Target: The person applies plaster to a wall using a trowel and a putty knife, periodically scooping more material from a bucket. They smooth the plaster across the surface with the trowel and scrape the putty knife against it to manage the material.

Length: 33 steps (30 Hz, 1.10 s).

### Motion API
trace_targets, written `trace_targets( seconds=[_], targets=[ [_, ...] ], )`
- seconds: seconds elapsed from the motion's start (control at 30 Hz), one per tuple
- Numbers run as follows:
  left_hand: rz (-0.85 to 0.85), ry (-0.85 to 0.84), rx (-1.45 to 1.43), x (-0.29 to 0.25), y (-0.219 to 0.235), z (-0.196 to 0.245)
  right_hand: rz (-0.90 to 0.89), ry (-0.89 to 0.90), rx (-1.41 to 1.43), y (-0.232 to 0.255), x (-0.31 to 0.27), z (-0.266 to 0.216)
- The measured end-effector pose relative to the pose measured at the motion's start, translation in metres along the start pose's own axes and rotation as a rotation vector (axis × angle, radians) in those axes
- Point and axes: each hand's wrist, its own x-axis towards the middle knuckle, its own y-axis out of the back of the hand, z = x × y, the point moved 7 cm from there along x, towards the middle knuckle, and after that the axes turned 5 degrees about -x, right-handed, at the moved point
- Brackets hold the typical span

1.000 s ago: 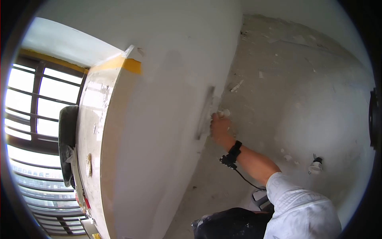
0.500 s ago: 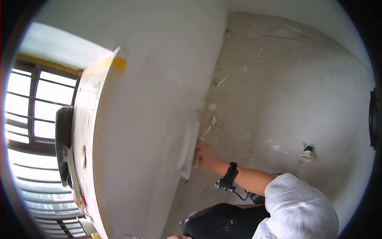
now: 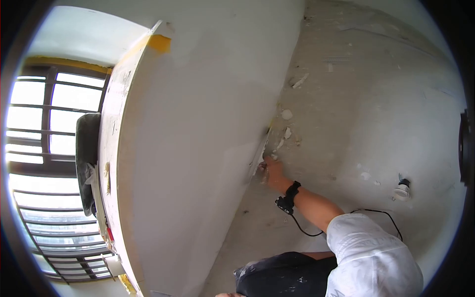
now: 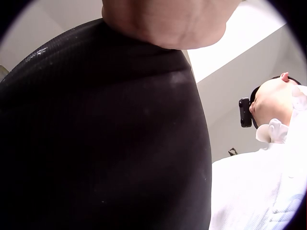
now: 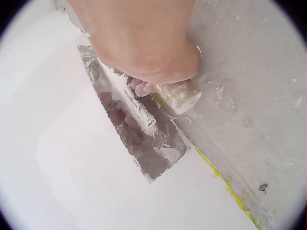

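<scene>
My right hand [image 3: 273, 173] grips the handle [image 5: 181, 97] of a plastering trowel [image 5: 152, 149], low on the white wall. Grey-white plaster smears the steel blade and its mount. In the right wrist view the blade lies along the wall's bottom edge, beside a yellow strip [image 5: 223, 183]. Only a sliver of my left hand [image 3: 230, 295] shows at the head view's bottom edge. From the left wrist, the heel of that hand [image 4: 168, 21] appears against the black trouser leg [image 4: 105, 129]; its fingers are hidden, and I cannot tell what they hold.
Bits of dried plaster [image 3: 287, 132] lie on the dusty concrete floor [image 3: 321, 148] along the wall [image 3: 198, 148]. A small white light fitting [image 3: 402, 192] lies farther right. On the left, a ledge [image 3: 115, 163] under the barred window [image 3: 74, 94] carries a dark bag [image 3: 88, 158].
The trowel in my right hand swept down along the wall's bottom edge, then back up part way, and turned more edge-on to the head view. The head view has shifted too.
</scene>
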Motion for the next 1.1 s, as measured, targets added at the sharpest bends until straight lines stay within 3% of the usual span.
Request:
trace_targets(
  seconds=[0.07,0.2,0.27,0.33,0.4,0.43,0.47,0.5,0.6,0.7,0.73,0.8,0.87,1.03,1.1],
  targets=[
    [0.026,0.004,-0.013,0.004,0.000,-0.004,-0.016,0.011,0.022,-0.014,-0.008,0.000],
    [-0.056,0.023,0.013,0.014,0.006,-0.022,0.150,0.340,-0.474,-0.070,-0.076,-0.035],
    [-0.064,0.047,0.002,0.013,0.009,-0.028,0.132,0.254,-0.547,-0.113,-0.124,-0.038],
    [-0.052,0.057,0.013,0.013,0.008,-0.028,0.003,0.415,-0.680,-0.157,-0.172,-0.035],
    [-0.027,0.062,0.027,0.013,0.010,-0.024,-0.250,0.498,-0.546,-0.193,-0.214,-0.027],
    [-0.025,0.044,0.058,0.012,0.011,-0.020,-0.251,0.494,-0.555,-0.192,-0.224,-0.035],
    [-0.022,0.024,0.090,0.011,0.015,-0.016,-0.391,0.340,-0.454,-0.195,-0.234,-0.039],
    [-0.047,0.055,0.070,0.011,0.023,-0.018,-0.527,0.185,-0.348,-0.195,-0.242,-0.039],
    [0.057,0.007,-0.006,0.009,0.032,-0.020,-0.357,-0.109,-0.317,-0.113,-0.199,-0.009],
    [0.033,0.019,-0.001,0.003,0.036,-0.018,-0.075,-0.435,-0.200,-0.012,-0.135,0.056],
    [0.033,-0.005,-0.013,0.003,0.035,-0.014,-0.071,-0.442,-0.198,0.004,-0.123,0.074],
    [0.014,0.000,-0.007,0.000,0.048,-0.017,-0.029,-0.257,-0.145,0.022,-0.105,0.091],
    [0.041,-0.039,-0.001,-0.004,0.056,-0.013,0.018,-0.244,-0.205,0.029,-0.093,0.111],
    [0.120,-0.029,-0.005,-0.010,0.067,-0.016,0.044,-0.231,-0.197,-0.005,-0.088,0.122],
    [0.155,-0.024,-0.010,-0.007,0.063,-0.022,-0.014,-0.030,-0.170,-0.018,-0.095,0.121]
  ],
)
